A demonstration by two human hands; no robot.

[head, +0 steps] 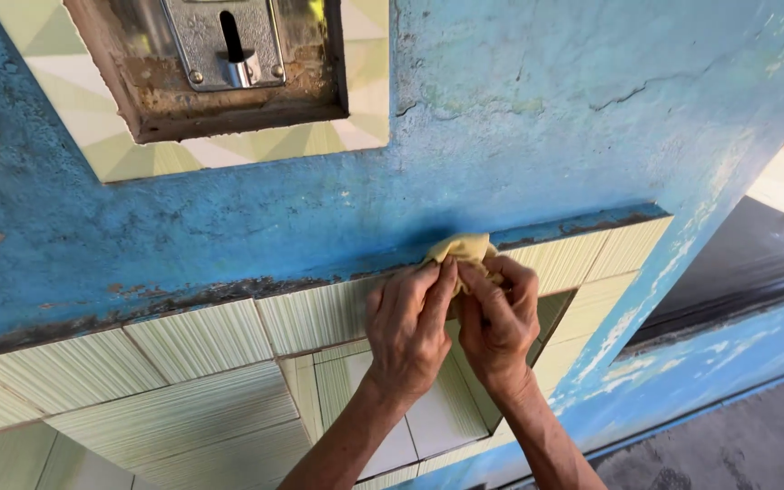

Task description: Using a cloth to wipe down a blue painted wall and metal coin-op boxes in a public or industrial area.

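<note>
Both hands are up against the wall, close together, thumbs nearly touching. The left hand [407, 328] and the right hand [499, 319] share one small crumpled pale-yellow cloth [461, 249], which sits bunched at the painted blue ledge [256, 272] where the rough blue plaster wall [519, 118] meets the ribbed pale-green tiles [201, 340]. The left fingers [436, 279] are pressed together and pinch the cloth's lower edge; the right fingers [512, 272] are curled over it from the side, gripping it too. Most of the cloth is hidden behind the fingertips, so its full shape is hard to make out.

Below the hands the tiling turns inward into a tiled recess [428, 408], whose depth is cut off by the wrists and the bottom of the view. Up at the top left a rusty brown metal frame [229, 113] holds a silver metal plate with a dark slot and small lever [229, 45], set in a panel of cream and green patterned tile [93, 127]; its upper part is out of view. To the right, a dark grey floor [746, 445] shows past the wall's chipped edge.
</note>
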